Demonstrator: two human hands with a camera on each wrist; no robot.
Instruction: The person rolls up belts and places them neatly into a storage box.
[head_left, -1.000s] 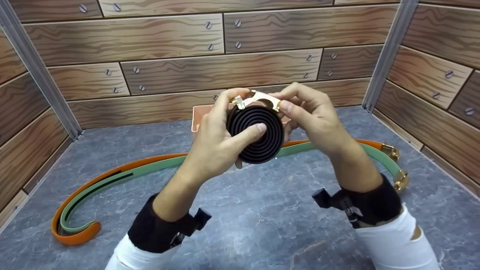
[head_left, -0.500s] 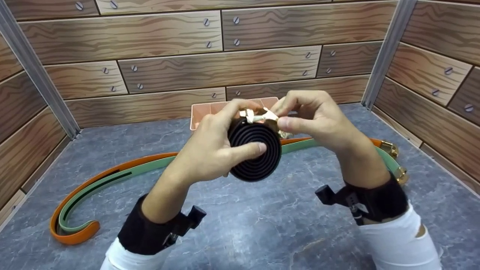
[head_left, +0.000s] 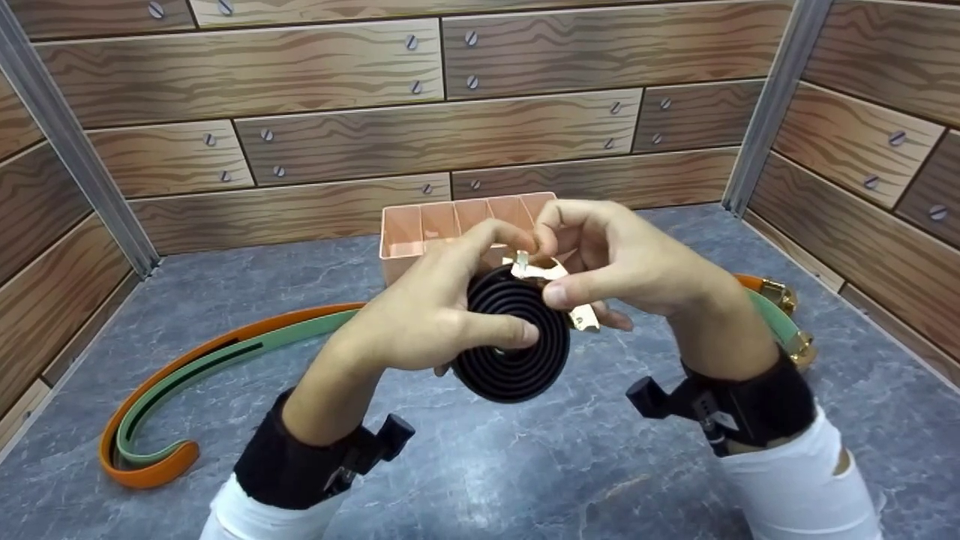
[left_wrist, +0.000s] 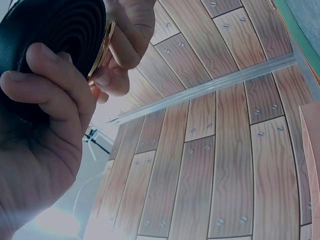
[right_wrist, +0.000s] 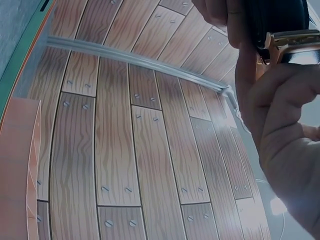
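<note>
Two bare hands are holding a coiled black belt (head_left: 517, 375) up above a grey marbled tabletop (head_left: 480, 465). The left hand (head_left: 416, 322) is gripping the roll, its thumb lying across the near face and its fingers curling around the far side; the right hand (head_left: 626, 262) is pinching the gold buckle (head_left: 529, 271) at the coil's upper edge. Judging by looks, the strap is offering little weight and a springy stiffness, threatening to unwind or slide out sideways under a loose hold. Smooth metal is probably adding most of the heft and slipperiness, risking scratches more than breakage. Pressing both flat faces is seeming the surest hold, with fingertips taking the buckle by its frame. Beyond the hands, a pink compartment tray (head_left: 397, 268) is standing near the back wall (head_left: 525, 127), while an orange belt (head_left: 157, 469) and a green belt (head_left: 300, 332) are curving side by side across the tabletop.
</note>
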